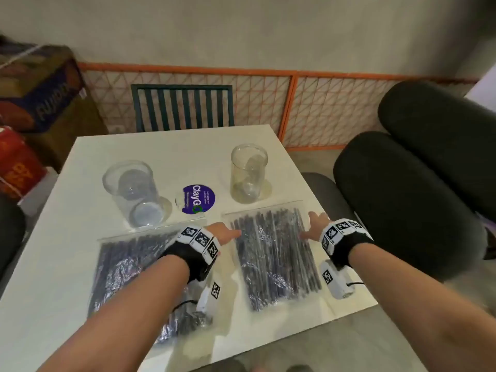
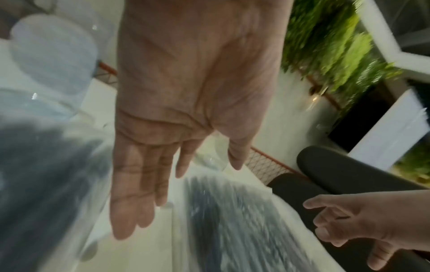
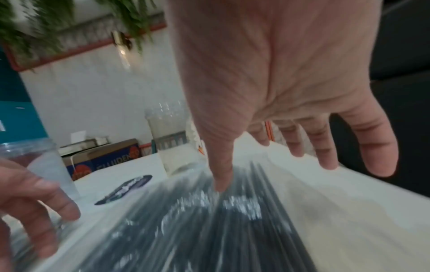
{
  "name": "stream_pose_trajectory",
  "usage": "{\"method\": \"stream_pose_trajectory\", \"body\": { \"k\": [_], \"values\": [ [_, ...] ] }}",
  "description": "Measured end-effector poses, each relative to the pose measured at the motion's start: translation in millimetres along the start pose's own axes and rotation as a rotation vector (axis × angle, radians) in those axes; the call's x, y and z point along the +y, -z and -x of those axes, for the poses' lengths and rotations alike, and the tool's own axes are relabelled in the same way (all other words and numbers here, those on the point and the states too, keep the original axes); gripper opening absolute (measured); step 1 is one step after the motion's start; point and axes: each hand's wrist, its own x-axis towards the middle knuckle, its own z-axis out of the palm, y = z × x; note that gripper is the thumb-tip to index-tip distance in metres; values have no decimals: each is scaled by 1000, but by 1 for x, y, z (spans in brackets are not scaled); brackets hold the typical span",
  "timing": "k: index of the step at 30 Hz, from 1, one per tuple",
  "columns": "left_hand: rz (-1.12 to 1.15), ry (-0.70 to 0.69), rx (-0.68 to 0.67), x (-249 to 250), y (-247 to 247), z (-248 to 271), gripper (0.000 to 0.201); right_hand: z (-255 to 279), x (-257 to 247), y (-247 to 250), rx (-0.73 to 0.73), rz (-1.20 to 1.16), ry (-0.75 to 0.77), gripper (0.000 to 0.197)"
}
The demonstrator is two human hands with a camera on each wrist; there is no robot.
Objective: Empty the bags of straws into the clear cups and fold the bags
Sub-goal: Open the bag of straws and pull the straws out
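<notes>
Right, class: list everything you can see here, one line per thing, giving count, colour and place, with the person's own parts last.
table: one, white, centre.
bags of straws: two, clear with dark straws, flat on the near table; left bag, right bag.
clear cups: two, empty, upright behind the bags; left cup, right cup.
round sticker: one, purple, between the cups.
chair: one, dark green, beyond the table.
fence: orange, along the wall.
boxes: cardboard, far left.
cushions: dark, right.
left hand: open, at the right bag's left edge.
right hand: open, at its right edge.

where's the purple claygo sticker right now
In the head view the purple sticker lies flat on the white table, between the two clear cups.
</notes>
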Motion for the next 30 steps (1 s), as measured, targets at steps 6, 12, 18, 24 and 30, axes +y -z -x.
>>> {"method": "stream_pose_trajectory", "body": {
  "k": [6,12,18,24,30],
  "values": [
    [253,114,0,5,-50,-19,61,2,2,-36,-42,-276,-114,71],
    [555,66,-12,9,-44,-23,76,-5,10,-24,-10,-614,86,39],
    [687,-194,129,11,-2,2,44,18,23,37,-89,-1146,320,30],
    [543,-271,255,14,18,6,60,40,7,97,2,-1442,530,35],
    [759,-168,823,67,17,61,101,53,-6,113,60,-1206,644,21]
  ]
}}
